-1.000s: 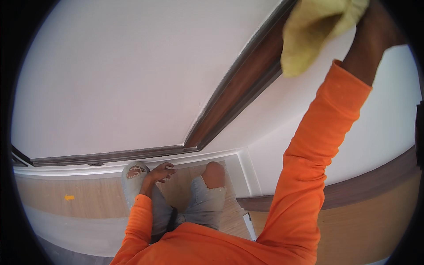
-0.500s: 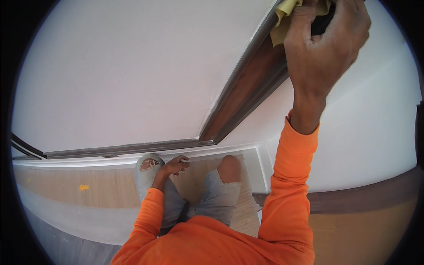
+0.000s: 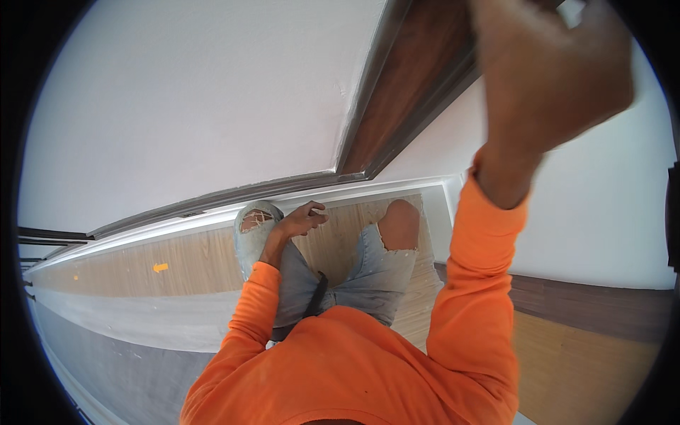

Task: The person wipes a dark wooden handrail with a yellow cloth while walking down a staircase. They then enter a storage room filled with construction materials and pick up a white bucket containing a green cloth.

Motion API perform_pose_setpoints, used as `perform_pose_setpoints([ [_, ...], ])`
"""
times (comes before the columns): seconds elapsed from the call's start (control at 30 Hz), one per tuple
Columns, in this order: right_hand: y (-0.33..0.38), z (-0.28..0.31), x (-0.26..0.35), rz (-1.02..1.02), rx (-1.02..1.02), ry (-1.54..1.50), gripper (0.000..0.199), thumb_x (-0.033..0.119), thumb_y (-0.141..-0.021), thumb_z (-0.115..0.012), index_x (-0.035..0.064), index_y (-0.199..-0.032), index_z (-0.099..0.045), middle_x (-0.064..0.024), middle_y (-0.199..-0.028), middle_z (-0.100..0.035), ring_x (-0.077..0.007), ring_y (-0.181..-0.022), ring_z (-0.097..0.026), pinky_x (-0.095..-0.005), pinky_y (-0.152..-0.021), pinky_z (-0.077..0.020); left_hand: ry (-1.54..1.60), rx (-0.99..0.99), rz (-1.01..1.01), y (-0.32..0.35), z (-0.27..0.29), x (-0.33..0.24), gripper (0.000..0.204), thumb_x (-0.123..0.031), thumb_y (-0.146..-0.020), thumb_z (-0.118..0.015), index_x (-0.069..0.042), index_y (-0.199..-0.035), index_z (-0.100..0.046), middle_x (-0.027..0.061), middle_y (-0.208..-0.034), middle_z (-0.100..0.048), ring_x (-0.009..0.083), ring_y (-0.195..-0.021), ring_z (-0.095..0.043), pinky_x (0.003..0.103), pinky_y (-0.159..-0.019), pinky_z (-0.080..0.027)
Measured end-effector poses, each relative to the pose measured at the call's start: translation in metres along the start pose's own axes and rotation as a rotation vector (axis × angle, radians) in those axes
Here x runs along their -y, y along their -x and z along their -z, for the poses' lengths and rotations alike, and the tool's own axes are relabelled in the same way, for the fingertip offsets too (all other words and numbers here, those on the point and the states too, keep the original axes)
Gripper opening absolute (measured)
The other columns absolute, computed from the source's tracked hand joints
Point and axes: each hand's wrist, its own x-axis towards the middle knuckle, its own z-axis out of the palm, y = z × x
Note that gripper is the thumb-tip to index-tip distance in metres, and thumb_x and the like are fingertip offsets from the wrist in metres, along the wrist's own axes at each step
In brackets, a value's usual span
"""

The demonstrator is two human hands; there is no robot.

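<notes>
My right hand (image 3: 556, 74) is raised at the upper right, close to the dark door frame. It is smeared by motion, and its fingers run past the top edge. They look curled, but whatever they grip is hidden. My left hand (image 3: 301, 219) hangs over the inner side of my left knee (image 3: 256, 218), its wrist resting on the leg. Its fingers are loosely bent and apart, holding nothing. In front of me stands a frame with a brown wood panel (image 3: 407, 78) between grey-brown edge strips, beside a white wall surface (image 3: 198, 92).
A white baseboard (image 3: 397, 187) runs along the wall's foot and turns at a corner. Pale wood-look flooring (image 3: 191, 258) lies below, with an orange arrow mark (image 3: 161, 268). A darker floor strip (image 3: 588, 301) lies at right, beside another white wall (image 3: 609, 212).
My right hand has moved up and nearer the view; the crumpled yellow sheet it held is out of sight. The view has shifted, and my left hand stays by the knee.
</notes>
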Motion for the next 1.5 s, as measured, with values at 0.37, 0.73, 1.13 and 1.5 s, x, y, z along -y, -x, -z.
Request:
perform_pose_setpoints([
  [0.37, 0.291, 0.069, 0.111, -0.502, 0.583, 0.001, 0.046, 0.001, -0.063, -0.084, 0.0126, -0.107, -0.076, -0.0061, -0.105, -0.061, -0.0288, -0.093, -0.06, -0.0372, -0.073, -0.0552, 0.022, 0.022, 0.032, 0.005, -0.004, -0.014, 0.07, -0.051, -0.092, -0.068, -0.012, -0.146, -0.049, 0.0097, -0.124, -0.063, 0.0201, -0.107, -0.06, 0.039, -0.085, -0.052],
  [0.73, 0.293, 0.083, 0.129, -0.762, 0.441, 0.126, 0.056, -0.002, -0.073, -0.082, 0.0178, -0.125, -0.073, -0.0079, -0.103, -0.061, -0.0229, -0.086, -0.063, -0.0338, -0.066, -0.0564, 0.057, 0.001, 0.091, 0.005, -0.003, -0.013, 0.07, -0.052, -0.092, -0.068, -0.014, -0.147, -0.048, 0.0095, -0.13, -0.061, 0.0226, -0.116, -0.06, 0.045, -0.095, -0.05],
  [1.13, 0.297, 0.082, 0.144, -1.081, 0.49, 0.075, 0.039, 0.003, -0.082, -0.076, 0.0102, -0.12, -0.073, -0.01, -0.096, -0.058, -0.0257, -0.078, -0.067, -0.0365, -0.063, -0.0552, -0.04, -0.009, 0.021, 0.007, -0.005, -0.01, 0.069, -0.05, -0.092, -0.069, -0.01, -0.146, -0.049, 0.0109, -0.124, -0.063, 0.0228, -0.112, -0.06, 0.042, -0.092, -0.051],
  [1.5, 0.303, 0.11, 0.157, -1.44, 0.613, -0.192, 0.031, 0.007, -0.08, -0.075, 0.0064, -0.111, -0.073, -0.0131, -0.095, -0.061, -0.0303, -0.083, -0.067, -0.0395, -0.075, -0.0549, 0.562, 0.012, -0.36, 0.047, -0.025, -0.029, 0.063, -0.037, -0.098, -0.062, -0.005, -0.149, -0.045, 0.014, -0.133, -0.059, 0.026, -0.122, -0.06, 0.042, -0.104, -0.05],
])
